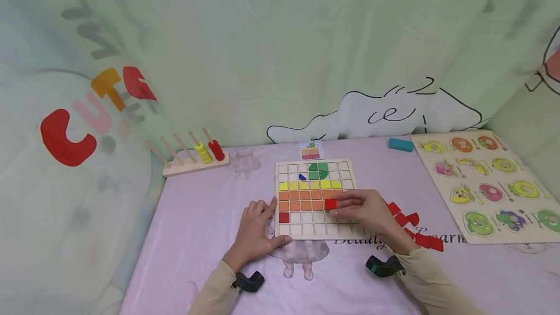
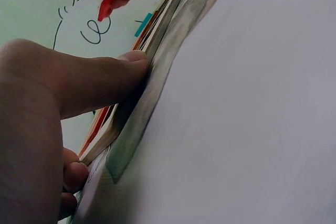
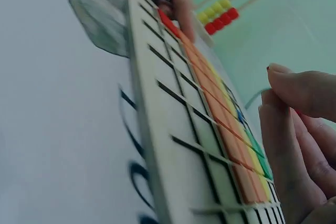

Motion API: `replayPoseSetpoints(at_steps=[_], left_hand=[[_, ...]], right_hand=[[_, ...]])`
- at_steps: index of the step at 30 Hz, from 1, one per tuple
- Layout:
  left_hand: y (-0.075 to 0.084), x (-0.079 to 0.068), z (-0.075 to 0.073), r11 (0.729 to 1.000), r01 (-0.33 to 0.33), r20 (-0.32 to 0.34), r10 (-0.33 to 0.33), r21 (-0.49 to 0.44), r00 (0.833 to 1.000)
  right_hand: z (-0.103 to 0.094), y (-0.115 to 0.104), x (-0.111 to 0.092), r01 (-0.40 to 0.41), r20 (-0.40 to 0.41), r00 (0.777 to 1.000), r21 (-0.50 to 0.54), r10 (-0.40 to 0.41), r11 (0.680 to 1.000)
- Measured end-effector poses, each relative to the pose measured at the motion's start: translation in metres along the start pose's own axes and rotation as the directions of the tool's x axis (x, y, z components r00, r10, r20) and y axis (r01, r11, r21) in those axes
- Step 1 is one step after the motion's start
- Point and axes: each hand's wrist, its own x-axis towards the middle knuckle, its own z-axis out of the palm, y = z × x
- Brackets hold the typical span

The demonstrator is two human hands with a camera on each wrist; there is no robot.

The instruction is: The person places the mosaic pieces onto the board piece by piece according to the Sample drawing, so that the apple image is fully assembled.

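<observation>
A wooden grid board (image 1: 302, 230) lies on the table, with rows of yellow and orange tiles (image 1: 299, 195), a green round shape (image 1: 318, 171) and a blue piece (image 1: 302, 177). One red tile (image 1: 284, 217) sits in its left column below the orange rows. My left hand (image 1: 255, 227) holds the board's near left corner, thumb on the front edge and forefinger along the left side. Over the board's right part, my right hand (image 1: 365, 210) pinches a red square tile (image 1: 330, 204) between thumb and fingers; the left wrist view shows this tile (image 2: 106, 8) raised above the board.
Loose red tiles (image 1: 423, 240) lie right of the board, partly behind my right hand. A small picture card (image 1: 311, 150) is behind the board. A peg stand with yellow and red beads (image 1: 197, 164) stands back left. At right are a fruit puzzle (image 1: 477, 208) and a teal block (image 1: 400, 145).
</observation>
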Motion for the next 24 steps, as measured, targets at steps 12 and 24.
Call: replayPoseSetpoints(at_steps=[12,24], left_hand=[[0.001,0.001,-0.001,1.0,0.017,0.02,-0.018,0.02,1.0],[-0.001,0.001,0.001,1.0,0.003,0.005,-0.003,0.021,1.0]], right_hand=[[0.065,-0.022,0.011,0.239,0.028,0.971,-0.201,-0.238,0.95],[0.083,-0.029,0.016,0.179,0.015,0.983,-0.344,-0.185,0.922]])
